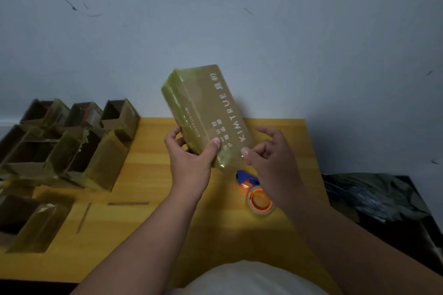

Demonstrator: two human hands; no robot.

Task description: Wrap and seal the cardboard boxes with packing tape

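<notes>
1. Box [206,112]: brown carton, white print reading "KIMTRUE", held in the air above the table [148,174], tilted, far end leaning up and left toward the wall [215,19]. Glossy yellowish tape film covers its left side, far end and near end.
2. Left hand [191,158]: grips the near end of the box from the left. Thumb lies on the printed face, fingers curl round the back side.
3. Right hand [271,165]: just right of the box's near corner. Thumb tip touches the taped lower edge; the other fingers are spread and loosely curved, apart from the box. Cannot tell whether thumb and a finger pinch a loose bit of film there.
4. Tape roll [260,201]: clear roll on an orange core, lying on the table below the right hand, partly hidden by the wrist.
5. Cutter [247,178]: blue and orange piece just beside the roll, on its far side; shape unclear.
6. Open boxes [67,143]: a cluster of brown cartons with taped edges at the table's left, mouths open. One more lies nearer, at the left edge.
7. Dark strips [128,203]: two thin marks on the tabletop, between the cartons and the left forearm.
8. Black bag [374,196]: crumpled dark plastic, right of the table.
</notes>
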